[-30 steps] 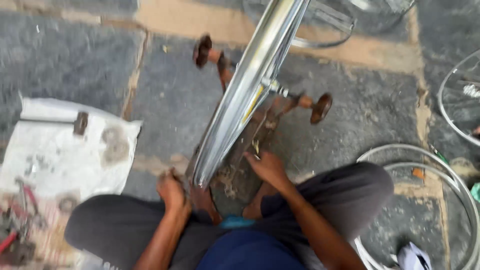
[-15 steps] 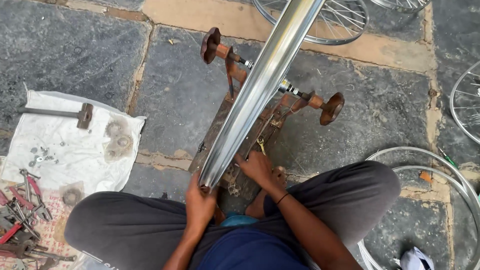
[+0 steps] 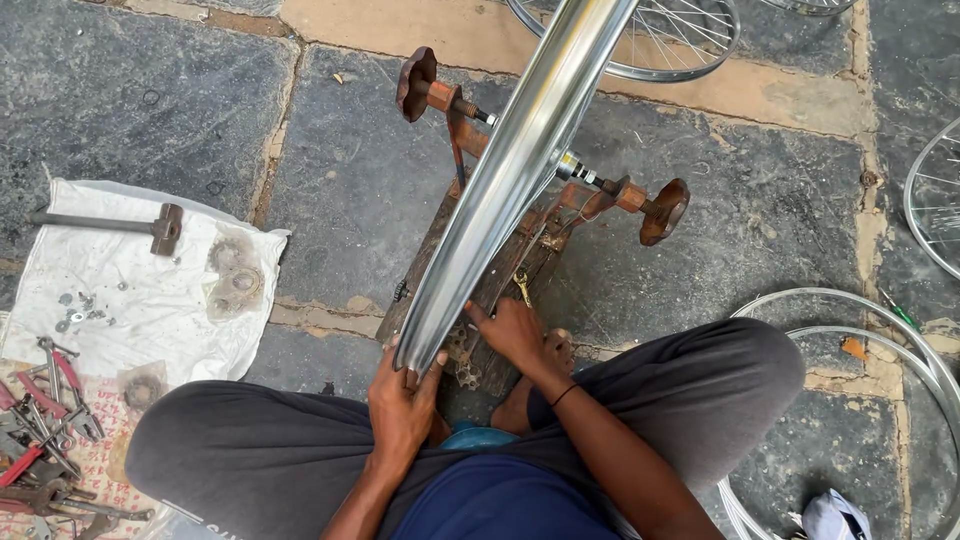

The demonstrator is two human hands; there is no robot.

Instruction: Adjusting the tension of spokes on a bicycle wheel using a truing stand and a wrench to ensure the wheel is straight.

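Wheel rim (image 3: pixel 510 180) upright in rusty truing stand (image 3: pixel 560 215).
My left hand (image 3: pixel 402 405) grips rim's near edge, fingers closed; right hand (image 3: pixel 515 335) beside it, loosely open, touching stand's wooden base.

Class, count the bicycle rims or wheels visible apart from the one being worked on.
4: spoked wheel top centre, another at right edge, two bare rims stacked lower right. A sliver at top right may be another.

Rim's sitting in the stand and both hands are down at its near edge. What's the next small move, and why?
Probably turn the rim a little with the left hand. That hand already grips the rim's near edge, the axle rests in the rusty stand so the wheel looks free to spin, and the right hand sits beside the rim by a brass piece, seemingly ready to work the next spot.
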